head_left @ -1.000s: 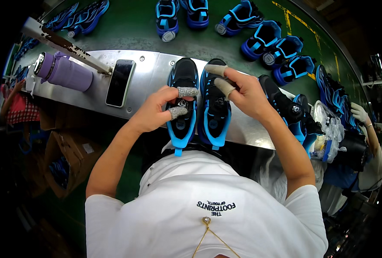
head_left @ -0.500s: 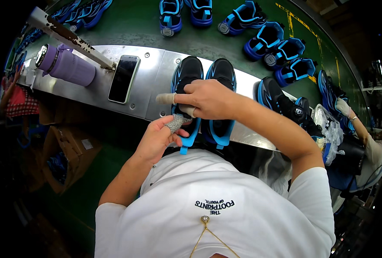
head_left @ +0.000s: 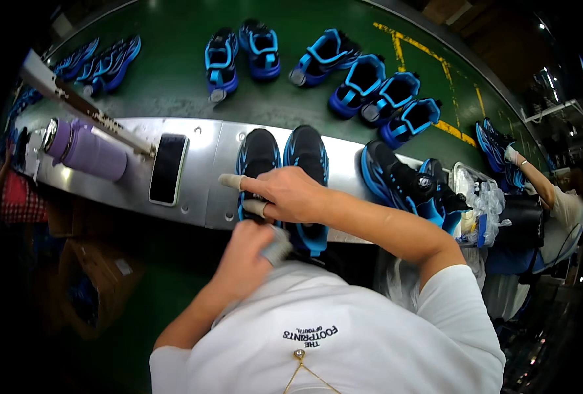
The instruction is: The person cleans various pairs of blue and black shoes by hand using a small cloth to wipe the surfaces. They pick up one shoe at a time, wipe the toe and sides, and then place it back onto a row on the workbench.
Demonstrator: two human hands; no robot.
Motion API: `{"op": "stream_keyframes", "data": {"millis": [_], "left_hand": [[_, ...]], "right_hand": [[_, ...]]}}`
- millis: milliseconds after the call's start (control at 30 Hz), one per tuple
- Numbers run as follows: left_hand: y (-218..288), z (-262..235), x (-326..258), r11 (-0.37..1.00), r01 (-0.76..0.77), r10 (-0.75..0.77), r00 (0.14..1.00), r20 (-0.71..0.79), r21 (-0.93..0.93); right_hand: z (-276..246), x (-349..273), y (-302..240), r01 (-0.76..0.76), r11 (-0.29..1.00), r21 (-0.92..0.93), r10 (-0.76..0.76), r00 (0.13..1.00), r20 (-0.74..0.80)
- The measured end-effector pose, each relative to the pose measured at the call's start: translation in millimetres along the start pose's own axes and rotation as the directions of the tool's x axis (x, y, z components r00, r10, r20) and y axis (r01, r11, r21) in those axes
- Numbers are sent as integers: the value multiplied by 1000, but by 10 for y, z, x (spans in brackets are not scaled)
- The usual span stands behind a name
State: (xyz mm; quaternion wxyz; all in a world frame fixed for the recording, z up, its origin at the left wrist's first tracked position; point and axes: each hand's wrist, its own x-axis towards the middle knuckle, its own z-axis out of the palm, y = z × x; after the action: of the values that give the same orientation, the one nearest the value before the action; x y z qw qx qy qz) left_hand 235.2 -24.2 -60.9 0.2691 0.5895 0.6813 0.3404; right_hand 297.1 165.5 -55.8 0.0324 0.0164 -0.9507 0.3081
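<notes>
Two black sneakers with blue trim stand side by side on the metal ledge, toes away from me: the left sneaker and the right sneaker. My right hand reaches across both and grips the left sneaker around its opening. Its taped index finger points left, and another taped finger bends down at the shoe. My left hand, blurred, is curled at that sneaker's heel, a grey wrap on one finger. Its fingertips and whatever they hold are hidden; the heel is covered too.
A phone and a purple tumbler lie left on the metal ledge, near a chipped post. More sneakers stand right, beside a tray of plastic bags. Several sneakers rest on the green surface beyond. A co-worker's gloved hand touches shoes.
The whole view has shifted, so the ledge sits lower in the picture. My left hand has drawn back toward me and curled; its fingers were spread at the shoe. My right hand stays on the left sneaker.
</notes>
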Motion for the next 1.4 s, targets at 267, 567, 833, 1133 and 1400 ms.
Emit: {"op": "stream_keyframes", "data": {"millis": [267, 567, 833, 1133, 1400], "left_hand": [[141, 331, 407, 963, -6, -54, 974, 219, 268], [110, 71, 589, 987, 51, -76, 983, 167, 151], [-180, -373, 1873, 941, -313, 298, 946, -127, -128], [-980, -786, 3303, 839, -93, 296, 904, -307, 536], [-743, -263, 3327, 819, -111, 452, 729, -514, 563]], "right_hand": [[-1215, 532, 1048, -539, 813, -221, 457, 825, -332], [-575, 756, 2146, -734, 679, 8, 579, 529, -621], [-1073, -320, 2405, -801, 563, -203, 623, 573, -533], [-1350, -638, 2179, -737, 650, -189, 600, 649, -468], [-1579, -657, 1876, -783, 542, -305, 677, 622, -394]]}}
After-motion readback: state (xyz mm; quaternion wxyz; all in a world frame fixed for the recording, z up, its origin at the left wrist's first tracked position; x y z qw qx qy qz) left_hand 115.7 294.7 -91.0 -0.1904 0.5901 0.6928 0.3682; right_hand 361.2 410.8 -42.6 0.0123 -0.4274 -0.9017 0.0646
